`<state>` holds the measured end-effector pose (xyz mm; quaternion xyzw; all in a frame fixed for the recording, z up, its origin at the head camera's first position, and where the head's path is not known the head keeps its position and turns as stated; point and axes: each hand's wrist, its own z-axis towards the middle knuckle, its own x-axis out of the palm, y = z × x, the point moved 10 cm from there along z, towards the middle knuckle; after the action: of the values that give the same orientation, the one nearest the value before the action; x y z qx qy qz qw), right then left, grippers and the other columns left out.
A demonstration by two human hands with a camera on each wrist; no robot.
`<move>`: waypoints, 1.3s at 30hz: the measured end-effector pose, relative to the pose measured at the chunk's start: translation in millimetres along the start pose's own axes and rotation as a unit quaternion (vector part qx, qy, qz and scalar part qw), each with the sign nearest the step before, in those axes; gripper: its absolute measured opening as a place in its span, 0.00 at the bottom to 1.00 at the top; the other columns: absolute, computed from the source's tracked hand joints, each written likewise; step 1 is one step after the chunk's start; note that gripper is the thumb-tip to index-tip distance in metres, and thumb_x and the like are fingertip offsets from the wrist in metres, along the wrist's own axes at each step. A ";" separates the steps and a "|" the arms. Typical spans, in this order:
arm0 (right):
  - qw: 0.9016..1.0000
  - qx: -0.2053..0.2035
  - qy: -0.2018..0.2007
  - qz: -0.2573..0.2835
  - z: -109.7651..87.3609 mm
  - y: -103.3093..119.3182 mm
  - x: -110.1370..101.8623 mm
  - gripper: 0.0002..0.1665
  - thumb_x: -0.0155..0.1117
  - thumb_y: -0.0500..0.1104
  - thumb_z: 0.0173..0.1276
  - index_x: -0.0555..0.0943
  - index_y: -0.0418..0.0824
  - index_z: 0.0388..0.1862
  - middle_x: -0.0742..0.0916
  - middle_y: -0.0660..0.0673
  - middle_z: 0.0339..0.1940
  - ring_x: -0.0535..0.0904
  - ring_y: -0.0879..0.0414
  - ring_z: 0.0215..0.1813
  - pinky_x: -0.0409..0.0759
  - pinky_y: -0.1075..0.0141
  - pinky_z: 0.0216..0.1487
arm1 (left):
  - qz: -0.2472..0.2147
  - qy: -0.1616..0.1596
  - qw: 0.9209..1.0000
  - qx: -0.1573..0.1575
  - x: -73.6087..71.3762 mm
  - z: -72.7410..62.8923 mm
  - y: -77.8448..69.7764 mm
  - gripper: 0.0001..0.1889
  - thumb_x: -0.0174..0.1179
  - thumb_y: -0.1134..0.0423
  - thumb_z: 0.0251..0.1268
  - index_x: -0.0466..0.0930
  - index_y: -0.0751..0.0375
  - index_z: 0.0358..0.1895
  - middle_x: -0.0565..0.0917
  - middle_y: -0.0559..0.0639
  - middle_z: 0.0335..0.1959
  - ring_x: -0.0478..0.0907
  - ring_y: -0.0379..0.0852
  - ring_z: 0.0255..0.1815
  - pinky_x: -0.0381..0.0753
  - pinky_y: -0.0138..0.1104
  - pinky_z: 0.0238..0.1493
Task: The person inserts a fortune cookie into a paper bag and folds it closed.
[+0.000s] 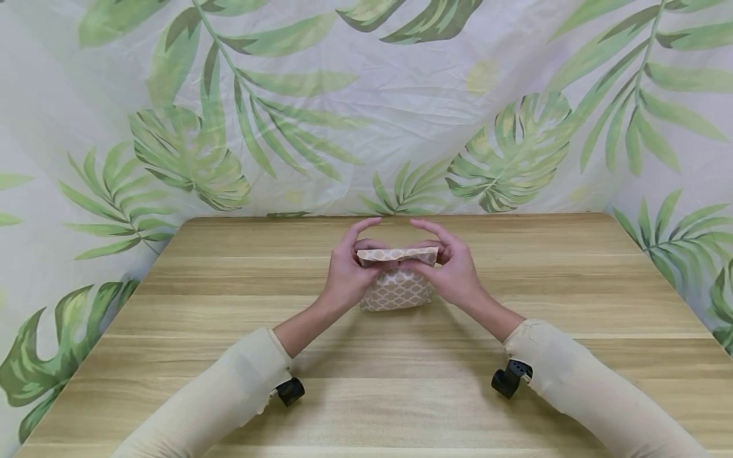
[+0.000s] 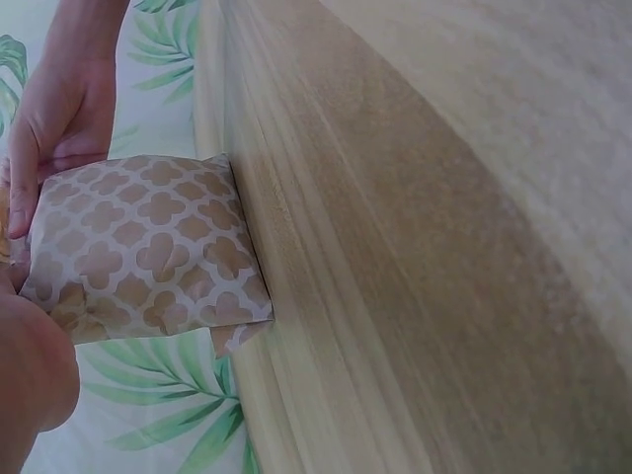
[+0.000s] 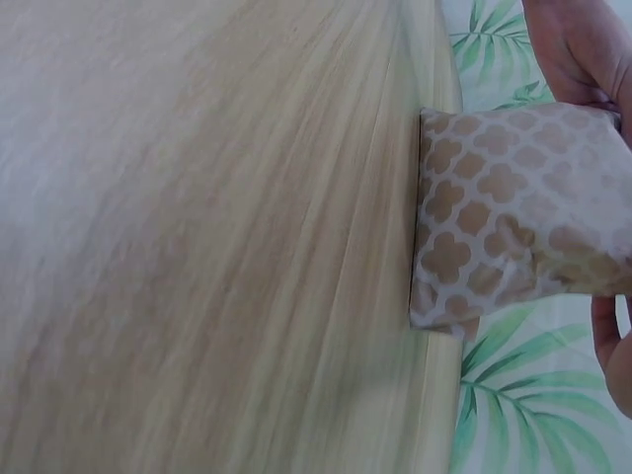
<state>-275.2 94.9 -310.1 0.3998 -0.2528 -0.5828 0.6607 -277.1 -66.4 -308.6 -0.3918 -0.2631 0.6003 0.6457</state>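
A small paper bag (image 1: pixel 397 292), tan with a white quatrefoil pattern, stands on the table between both hands. Its top edge is bent into a flap (image 1: pixel 378 254) that faces the head camera. My left hand (image 1: pixel 346 273) pinches the left end of this top, thumb on the near side and index finger stretched away from the bag. On the other end, my right hand (image 1: pixel 460 270) pinches in the same way. Both wrist views show the bag's patterned side (image 2: pixel 158 247) puffed out and its bottom edge at the wood. What it contains is hidden.
The wood-grain table (image 1: pixel 389 413) reaches back to a leaf-printed cloth (image 1: pixel 401 127), which also hangs at both sides. A small black camera sits under each cream sleeve (image 1: pixel 229 375), close over the tabletop.
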 end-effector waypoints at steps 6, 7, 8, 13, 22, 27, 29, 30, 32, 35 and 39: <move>1.000 -0.008 -0.013 0.000 -1.2 -0.4 -9.2 0.33 0.71 0.17 0.55 0.76 0.21 0.61 0.87 0.24 0.42 0.88 0.61 0.38 0.86 0.70 0.39 | 0.025 0.010 1.000 0.010 -2.6 -0.5 -1.3 0.33 0.72 0.83 0.54 0.73 0.73 0.65 0.88 0.68 0.40 0.85 0.41 0.35 0.80 0.26 0.34; 1.000 -0.005 -0.016 0.002 -1.1 -0.9 -10.9 0.32 0.70 0.16 0.55 0.77 0.21 0.61 0.87 0.24 0.41 0.88 0.61 0.37 0.87 0.70 0.39 | 0.034 0.009 0.999 0.012 -3.7 -0.3 -1.8 0.32 0.73 0.82 0.53 0.74 0.72 0.64 0.88 0.67 0.40 0.84 0.38 0.33 0.78 0.26 0.33; 1.000 -0.002 -0.019 0.002 -0.7 -1.0 -12.6 0.31 0.69 0.15 0.56 0.77 0.21 0.60 0.87 0.24 0.40 0.88 0.61 0.37 0.86 0.70 0.39 | 0.042 0.007 0.999 0.014 -4.8 -0.1 -2.1 0.30 0.73 0.82 0.54 0.75 0.72 0.62 0.88 0.66 0.40 0.82 0.37 0.33 0.76 0.26 0.30; 0.999 0.021 -0.041 -0.010 1.8 -3.0 -19.6 0.29 0.60 0.13 0.56 0.79 0.22 0.59 0.88 0.26 0.37 0.87 0.62 0.32 0.81 0.74 0.32 | 0.060 0.001 0.998 0.016 -11.2 1.0 -3.6 0.26 0.68 0.87 0.53 0.79 0.73 0.58 0.89 0.66 0.39 0.81 0.32 0.35 0.71 0.25 0.28; 0.997 0.049 -0.037 -0.044 4.0 -4.2 -21.5 0.32 0.51 0.13 0.55 0.81 0.24 0.59 0.89 0.25 0.38 0.71 0.65 0.17 0.62 0.75 0.19 | 0.057 -0.004 0.998 -0.004 -17.7 2.1 -4.1 0.29 0.51 0.93 0.49 0.80 0.75 0.56 0.89 0.68 0.33 0.75 0.32 0.21 0.67 0.24 0.23; 0.996 0.060 -0.033 -0.053 5.7 -3.2 -20.9 0.32 0.49 0.13 0.56 0.81 0.25 0.60 0.89 0.25 0.38 0.64 0.67 0.13 0.57 0.75 0.16 | 0.055 -0.005 0.998 -0.020 -19.9 2.2 -3.1 0.27 0.51 0.92 0.53 0.80 0.74 0.56 0.88 0.68 0.32 0.64 0.34 0.13 0.62 0.25 0.18; 0.996 0.061 -0.029 -0.051 6.7 -1.9 -19.6 0.30 0.52 0.14 0.59 0.81 0.25 0.60 0.89 0.25 0.38 0.73 0.69 0.17 0.60 0.75 0.17 | 0.046 -0.002 0.999 -0.026 -20.0 2.6 -2.3 0.24 0.53 0.91 0.57 0.79 0.74 0.57 0.88 0.69 0.32 0.69 0.34 0.14 0.63 0.25 0.17; 0.997 0.061 -0.026 -0.050 7.1 -1.3 -18.8 0.29 0.53 0.14 0.61 0.81 0.25 0.60 0.89 0.25 0.38 0.75 0.70 0.19 0.61 0.76 0.17 | 0.042 -0.001 0.999 -0.029 -20.1 2.8 -1.8 0.23 0.54 0.90 0.59 0.79 0.74 0.57 0.88 0.69 0.33 0.71 0.34 0.15 0.64 0.25 0.17; 0.997 0.058 -0.020 -0.045 7.8 0.1 -17.1 0.26 0.57 0.16 0.63 0.80 0.24 0.60 0.89 0.25 0.38 0.82 0.70 0.25 0.65 0.76 0.19 | 0.037 0.002 0.999 -0.034 -20.2 3.1 -0.9 0.20 0.56 0.89 0.61 0.79 0.75 0.56 0.88 0.70 0.34 0.72 0.33 0.16 0.64 0.24 0.18; 0.997 0.055 -0.012 -0.043 8.6 1.1 -15.0 0.24 0.63 0.18 0.65 0.80 0.23 0.60 0.88 0.24 0.38 0.86 0.68 0.31 0.72 0.77 0.22 | 0.023 0.013 0.998 -0.048 -19.2 3.3 1.5 0.17 0.61 0.85 0.65 0.79 0.76 0.56 0.88 0.71 0.36 0.72 0.34 0.17 0.65 0.24 0.19; 0.997 0.061 -0.008 -0.049 8.1 0.8 -13.9 0.24 0.66 0.19 0.64 0.80 0.23 0.60 0.88 0.25 0.37 0.83 0.68 0.25 0.71 0.77 0.22 | 0.014 0.039 0.996 -0.079 -16.0 2.2 6.3 0.16 0.66 0.80 0.65 0.79 0.74 0.55 0.89 0.69 0.36 0.75 0.36 0.19 0.70 0.25 0.21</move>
<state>-283.9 106.6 -303.2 0.4470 -0.2732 -0.6010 0.6036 -284.7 -81.9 -310.5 -0.4684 -0.2786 0.5707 0.6143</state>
